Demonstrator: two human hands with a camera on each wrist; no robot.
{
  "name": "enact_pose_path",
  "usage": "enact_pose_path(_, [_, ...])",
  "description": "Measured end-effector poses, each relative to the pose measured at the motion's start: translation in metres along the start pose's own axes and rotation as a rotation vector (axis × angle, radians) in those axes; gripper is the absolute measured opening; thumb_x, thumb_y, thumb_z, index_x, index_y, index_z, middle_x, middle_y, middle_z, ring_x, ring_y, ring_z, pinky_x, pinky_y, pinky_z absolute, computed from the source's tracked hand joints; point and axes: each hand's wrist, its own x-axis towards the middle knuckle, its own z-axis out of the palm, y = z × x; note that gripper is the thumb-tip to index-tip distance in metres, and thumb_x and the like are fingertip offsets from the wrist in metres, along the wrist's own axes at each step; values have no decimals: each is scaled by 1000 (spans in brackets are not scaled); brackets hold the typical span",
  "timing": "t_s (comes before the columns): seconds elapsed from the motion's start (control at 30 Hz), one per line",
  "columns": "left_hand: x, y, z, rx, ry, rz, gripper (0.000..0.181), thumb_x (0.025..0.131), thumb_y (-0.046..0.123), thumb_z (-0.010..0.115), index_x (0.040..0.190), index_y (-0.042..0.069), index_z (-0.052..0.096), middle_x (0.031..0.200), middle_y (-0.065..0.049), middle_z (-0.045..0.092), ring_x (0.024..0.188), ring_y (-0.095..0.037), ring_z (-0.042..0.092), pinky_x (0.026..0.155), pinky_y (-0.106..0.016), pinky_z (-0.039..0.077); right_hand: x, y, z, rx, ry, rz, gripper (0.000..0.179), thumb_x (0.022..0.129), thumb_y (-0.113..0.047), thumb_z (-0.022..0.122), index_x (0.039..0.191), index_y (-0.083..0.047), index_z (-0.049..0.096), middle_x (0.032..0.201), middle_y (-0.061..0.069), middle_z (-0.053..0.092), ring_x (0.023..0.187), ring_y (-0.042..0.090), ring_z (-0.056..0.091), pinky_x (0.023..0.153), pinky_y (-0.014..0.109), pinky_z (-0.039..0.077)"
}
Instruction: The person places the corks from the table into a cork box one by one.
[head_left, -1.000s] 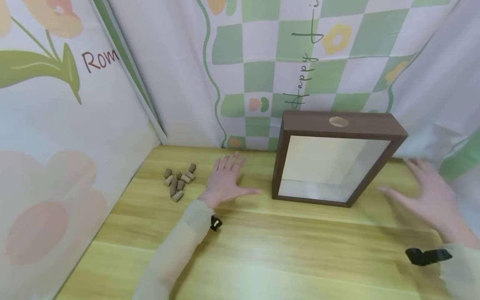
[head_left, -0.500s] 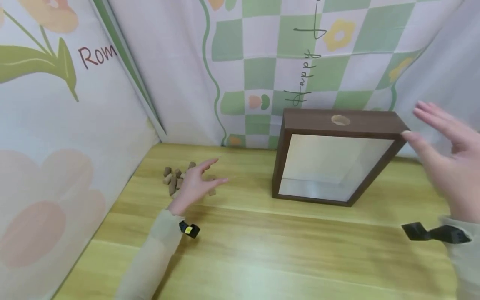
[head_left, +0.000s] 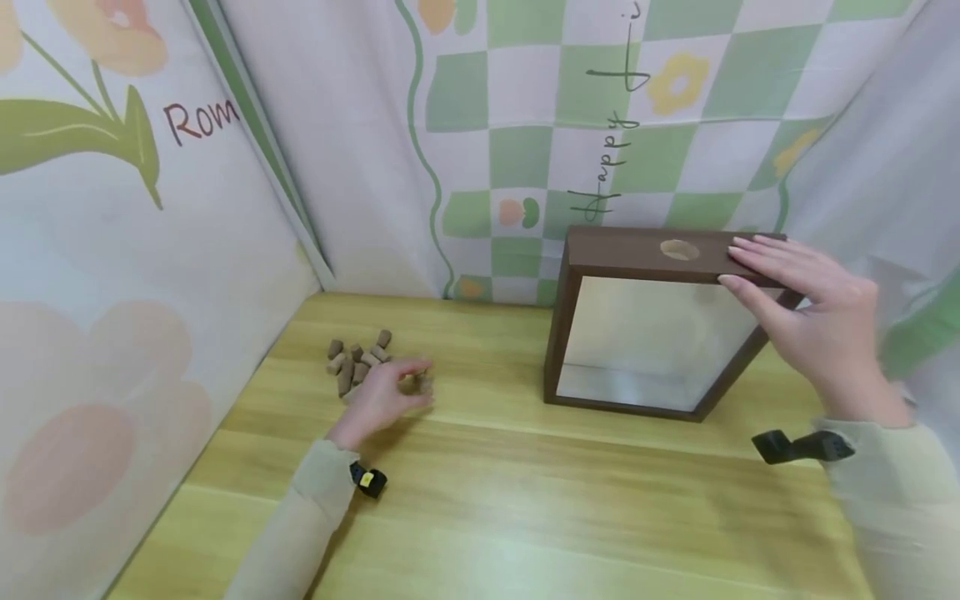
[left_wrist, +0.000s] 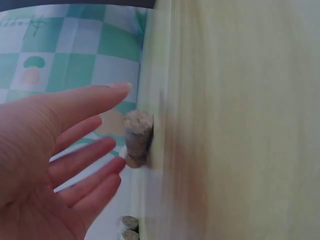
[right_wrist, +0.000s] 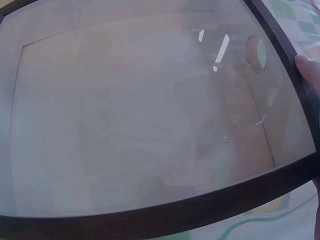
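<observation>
Beside the pile of wine corks (head_left: 345, 375), my left hand (head_left: 378, 396) reaches low over the table, thumb and fingers parted around a cork. In the left wrist view that cork (left_wrist: 138, 131) stands on the wood just past the fingertips, a gap between it and the thumb. My right hand (head_left: 821, 317) grips the top right corner of a dark brown shadow box (head_left: 622, 250), fingers laid over the top, thumb at the front edge. The box stands upright with a clear front and a round hole in its top. Through the pane, its inside shows pale and bare in the right wrist view.
The wooden table (head_left: 480, 500) runs up to a checkered green and white curtain (head_left: 517, 158) behind the box. A flower-printed cloth (head_left: 97, 350) borders its left side. Both wrists wear black camera straps.
My left hand has drawn left to the corks and lowered around one. The right hand rose from the table beside the box, then came left onto its top corner.
</observation>
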Motion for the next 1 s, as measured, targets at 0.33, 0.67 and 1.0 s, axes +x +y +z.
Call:
enact_pose_path(0.33, [2,-8,2,101,-47,58,42,84,0,82,125,2,70,130,-13,66,127,-34,55,108,-50,42,-1,-6,-6,-9,18,13,33,83,-22,88,109,-4,79,111,17,73,118,1,59,109,28,42])
enact_pose_path(0.67, [6,-11,-6,105,-44,67,49,79,-19,66,125,-3,68,131,-17,64,125,-36,57,105,-50,46,-4,4,-2,20,43,55,31,81,-16,89,109,-6,80,112,15,73,117,3,62,110,32,41])
enact_pose_path(1.0, [16,-16,-11,115,-32,52,41,84,-17,65,123,-5,70,122,-17,59,105,-31,63,89,-43,55,-6,9,1,46,32,69,32,81,-16,89,111,-8,79,116,10,73,119,10,63,110,34,41])
